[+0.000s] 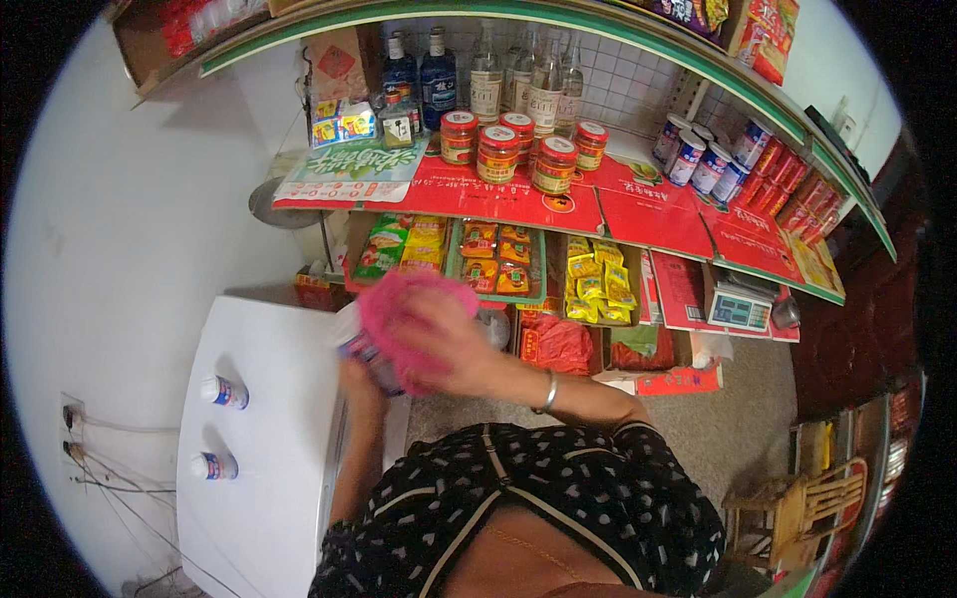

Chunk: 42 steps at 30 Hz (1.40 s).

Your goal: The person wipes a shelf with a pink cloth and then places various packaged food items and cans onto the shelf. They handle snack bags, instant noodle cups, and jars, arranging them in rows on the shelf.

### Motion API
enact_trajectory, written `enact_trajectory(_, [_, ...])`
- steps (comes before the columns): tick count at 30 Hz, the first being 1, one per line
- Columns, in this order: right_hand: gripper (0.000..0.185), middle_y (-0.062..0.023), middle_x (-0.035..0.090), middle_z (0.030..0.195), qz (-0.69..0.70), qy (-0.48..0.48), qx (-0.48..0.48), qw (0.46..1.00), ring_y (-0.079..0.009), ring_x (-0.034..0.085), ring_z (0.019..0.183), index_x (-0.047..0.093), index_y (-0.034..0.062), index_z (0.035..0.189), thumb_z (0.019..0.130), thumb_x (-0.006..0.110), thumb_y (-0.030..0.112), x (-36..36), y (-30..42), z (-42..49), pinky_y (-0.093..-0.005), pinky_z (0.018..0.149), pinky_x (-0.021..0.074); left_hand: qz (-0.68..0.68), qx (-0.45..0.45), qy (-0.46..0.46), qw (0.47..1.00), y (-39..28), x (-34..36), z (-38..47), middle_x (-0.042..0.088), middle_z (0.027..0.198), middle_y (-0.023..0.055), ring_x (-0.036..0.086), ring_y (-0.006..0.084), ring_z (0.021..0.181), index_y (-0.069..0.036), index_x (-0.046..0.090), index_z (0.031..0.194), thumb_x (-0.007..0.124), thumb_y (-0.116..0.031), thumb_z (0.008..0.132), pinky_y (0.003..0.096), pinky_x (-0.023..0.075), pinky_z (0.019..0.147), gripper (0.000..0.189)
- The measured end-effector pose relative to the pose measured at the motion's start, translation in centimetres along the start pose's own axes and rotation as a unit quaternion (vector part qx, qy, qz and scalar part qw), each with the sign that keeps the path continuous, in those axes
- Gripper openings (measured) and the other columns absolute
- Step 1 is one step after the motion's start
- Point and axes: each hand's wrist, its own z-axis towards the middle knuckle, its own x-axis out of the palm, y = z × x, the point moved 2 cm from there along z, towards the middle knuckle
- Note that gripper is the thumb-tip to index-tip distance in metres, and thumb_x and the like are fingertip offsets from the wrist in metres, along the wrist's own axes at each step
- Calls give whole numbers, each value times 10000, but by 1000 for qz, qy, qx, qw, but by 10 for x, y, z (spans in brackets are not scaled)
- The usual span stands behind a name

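In front of me my left hand point(364, 385) holds a white-and-blue canister point(366, 351) with a white cap, tilted, above the right edge of a white tabletop-like surface point(277, 351). A pink cloth point(396, 318) is in my right hand point(448, 336), pressed against the canister's side; both are blurred. Two similar small canisters, an upper one point(226, 392) and a lower one point(216, 466), stand apart on the white surface. More such canisters point(686, 158) stand grouped on the shelf at the right.
Jars with red lids point(498, 155) and glass bottles point(486, 78) stand on the red-covered shelf point(493, 196). Below are trays of packets point(599, 280) and a digital scale point(739, 308). Cables point(112, 489) hang at the left wall; a wooden chair point(804, 504) is at lower right.
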Motion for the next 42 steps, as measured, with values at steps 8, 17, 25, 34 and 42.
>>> enact_trajectory(8, [358, -102, 622, 1014, 385, -211, 375, 817, -158, 575, 919, 568, -8, 1156, 912, 529, 251, -76, -41, -53, -312, 824, 462, 62, -66, 275, 957, 13, 166, -35, 549, 1152, 112, 536, 187, 1046, -11, 415, 1281, 593, -265, 859, 345, 434, 913, 523])
enact_trajectory(17, [314, -146, 613, 970, 15, 146, 178, 973, -301, 586, 901, 596, 16, 1067, 853, 566, 244, -195, -55, -73, -390, 804, 471, 162, -213, 505, 820, 20, 236, -45, 610, 1027, 76, 595, 166, 944, -38, 497, 1179, 678, -158, 765, 324, 479, 807, 468])
enact_trajectory(25, [330, -142, 580, 1040, -131, -40, 137, 981, -326, 567, 878, 606, 13, 1054, 764, 653, 164, -223, -27, -95, -397, 752, 484, 278, -58, 487, 826, 17, 282, -37, 612, 1079, 95, 608, 171, 926, -20, 491, 1226, 689, -148, 714, 323, 490, 819, 563])
enact_trajectory(34, [240, -160, 629, 944, 16, -196, 446, 873, -258, 620, 850, 616, -30, 1027, 852, 609, 134, -255, -44, -281, -337, 765, 486, -23, -61, 391, 918, 16, 421, 31, 586, 1061, 84, 596, 180, 923, -19, 466, 1193, 603, -151, 850, 356, 492, 845, 392])
enact_trajectory(42, [230, -103, 625, 770, -86, -392, 619, 675, -173, 587, 706, 631, -39, 973, 874, 577, 162, -285, 20, -442, -322, 657, 478, -25, -2, 473, 881, 80, 651, 77, 661, 894, 94, 645, 186, 802, 9, 573, 1009, 715, -90, 776, 331, 515, 764, 290])
